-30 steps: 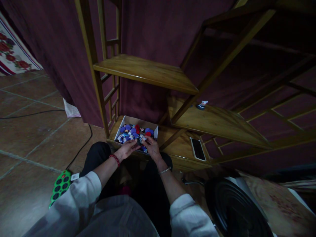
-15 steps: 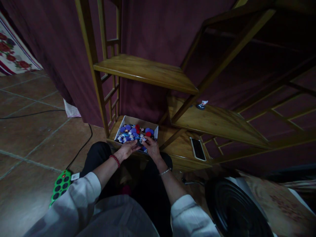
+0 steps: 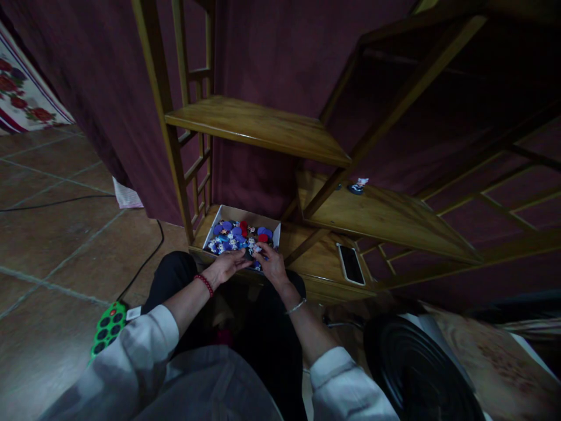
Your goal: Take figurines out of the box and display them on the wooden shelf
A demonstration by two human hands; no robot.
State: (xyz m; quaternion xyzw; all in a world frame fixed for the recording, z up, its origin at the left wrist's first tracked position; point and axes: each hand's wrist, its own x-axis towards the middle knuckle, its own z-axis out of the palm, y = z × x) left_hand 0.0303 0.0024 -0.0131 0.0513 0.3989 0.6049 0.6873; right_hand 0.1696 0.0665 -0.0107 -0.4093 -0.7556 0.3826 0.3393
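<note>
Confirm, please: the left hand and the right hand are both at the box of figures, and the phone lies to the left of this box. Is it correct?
Not quite: the phone lies to the right of the box, as the head view shows. The left hand and the right hand are indeed both at the box of figures.

At lower centre, our left hand and right hand hide some of the box; the figure between them is too small for us to read. The frame's edge crops the floral cloth, upper left.
</note>
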